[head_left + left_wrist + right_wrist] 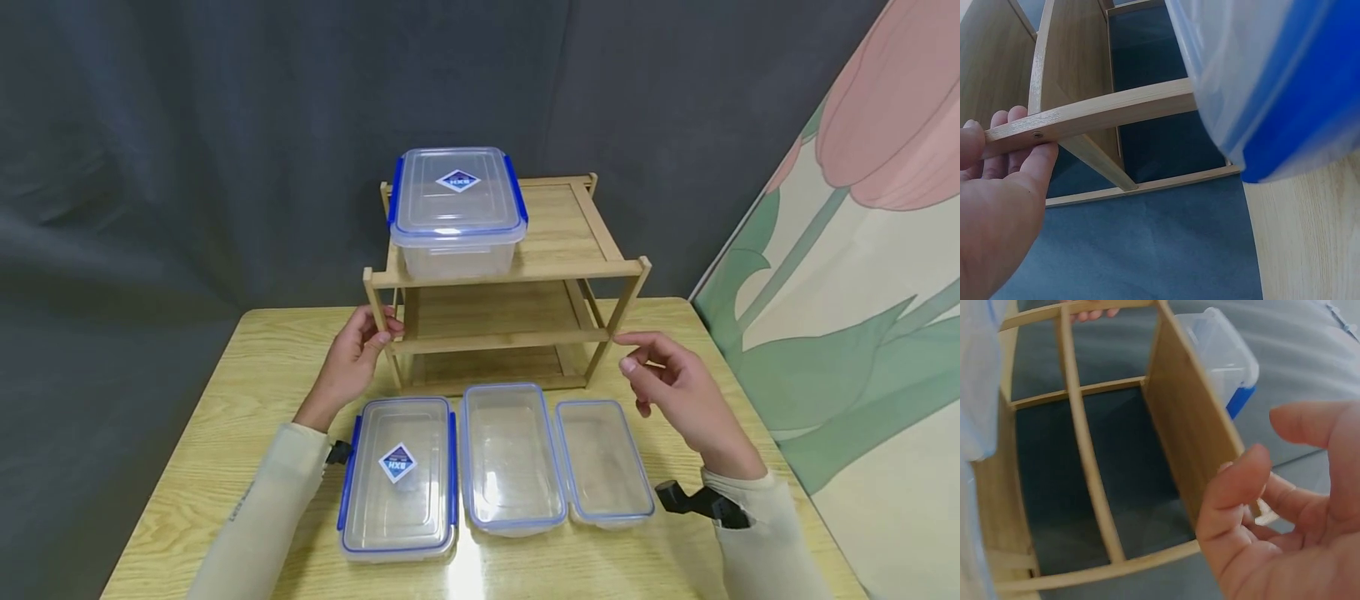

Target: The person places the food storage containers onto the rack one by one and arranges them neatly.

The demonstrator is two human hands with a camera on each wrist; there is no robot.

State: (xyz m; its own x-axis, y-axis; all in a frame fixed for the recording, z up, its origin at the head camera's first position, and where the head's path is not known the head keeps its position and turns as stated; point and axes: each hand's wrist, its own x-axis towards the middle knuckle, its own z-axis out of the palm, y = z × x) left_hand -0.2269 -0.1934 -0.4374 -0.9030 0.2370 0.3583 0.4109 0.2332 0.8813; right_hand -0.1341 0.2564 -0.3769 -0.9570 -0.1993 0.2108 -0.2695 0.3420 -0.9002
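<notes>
A three-tier wooden shelf rack [558, 221] stands at the back of the table. My left hand [347, 360] holds its left front post, thumb in front and fingers behind, as the left wrist view [1016, 206] also shows. Beside the right front post, my right hand [678, 387] has its index fingertip right at the wood; its thumb stands apart and the other fingers are loosely bent. On the top shelf, at the left, sits a clear food container [457, 212] with blue side clips and a diamond-shaped label.
Three clear containers lie in a row before the rack: a labelled one with blue clips [401, 500], a middle one [513, 458] and a smaller one [603, 462]. Behind the wooden table [195, 467] hangs a dark curtain [300, 125]; a tulip-patterned panel [862, 333] is at right.
</notes>
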